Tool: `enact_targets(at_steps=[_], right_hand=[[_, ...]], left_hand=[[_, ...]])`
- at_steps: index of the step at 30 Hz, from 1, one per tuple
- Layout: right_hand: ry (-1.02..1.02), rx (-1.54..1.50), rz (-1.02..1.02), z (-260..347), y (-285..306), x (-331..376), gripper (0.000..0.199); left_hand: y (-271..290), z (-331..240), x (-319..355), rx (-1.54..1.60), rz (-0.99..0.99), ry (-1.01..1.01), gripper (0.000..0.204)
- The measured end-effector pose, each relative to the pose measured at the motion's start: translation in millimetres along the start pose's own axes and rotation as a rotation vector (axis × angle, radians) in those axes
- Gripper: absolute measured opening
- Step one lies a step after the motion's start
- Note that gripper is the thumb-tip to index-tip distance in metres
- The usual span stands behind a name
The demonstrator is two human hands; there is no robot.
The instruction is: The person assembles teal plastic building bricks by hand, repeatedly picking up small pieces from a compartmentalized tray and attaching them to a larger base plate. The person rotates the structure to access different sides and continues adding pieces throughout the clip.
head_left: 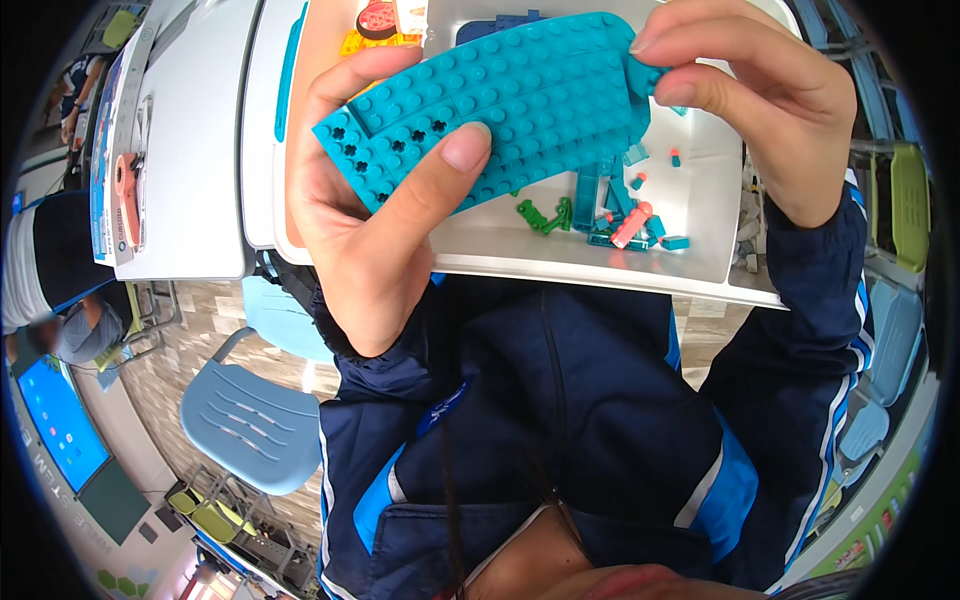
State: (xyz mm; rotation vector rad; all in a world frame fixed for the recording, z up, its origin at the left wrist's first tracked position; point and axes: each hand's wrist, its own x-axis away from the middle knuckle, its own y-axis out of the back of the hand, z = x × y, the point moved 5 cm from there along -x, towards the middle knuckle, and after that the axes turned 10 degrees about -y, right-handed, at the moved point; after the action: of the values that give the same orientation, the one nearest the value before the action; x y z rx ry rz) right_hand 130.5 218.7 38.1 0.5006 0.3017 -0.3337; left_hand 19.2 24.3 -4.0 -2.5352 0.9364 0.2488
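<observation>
A teal studded brick assembly (540, 95), like a thick plate with a rounded right end, is held tilted above a white tray. My left hand (375, 200) grips its left end, thumb across the studs and fingers behind it. Close to the thumb, several dark cross-shaped holes show among the studs. At the rounded right end, my right hand (760, 95) pinches a small teal piece (645, 76) between thumb and forefinger, against or just beside the assembly's edge. The fingers partly hide that piece, so I cannot tell whether it is attached.
Loose teal and coral pieces (630, 222) and green pieces (545, 214) lie in the white tray (600, 272). Yellow pieces (355, 42) sit at its far left. A white table (190, 130) stands left, with blue chairs (250, 420) below. Another person (60, 250) is at far left.
</observation>
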Motion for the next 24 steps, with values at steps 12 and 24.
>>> enact_targets(at_steps=[12, 24], right_hand=[[-0.196, -0.3, -0.072, -6.6, -9.6, -2.4, 0.012], [-0.287, -0.31, -0.037, -17.0, -10.9, 2.0, 0.014]], left_hand=[[-7.1, -3.5, 0.6, -0.112, 0.03, -0.034, 0.05], [-5.2, -6.3, 2.6, -0.158, 0.033, -0.063, 0.05]])
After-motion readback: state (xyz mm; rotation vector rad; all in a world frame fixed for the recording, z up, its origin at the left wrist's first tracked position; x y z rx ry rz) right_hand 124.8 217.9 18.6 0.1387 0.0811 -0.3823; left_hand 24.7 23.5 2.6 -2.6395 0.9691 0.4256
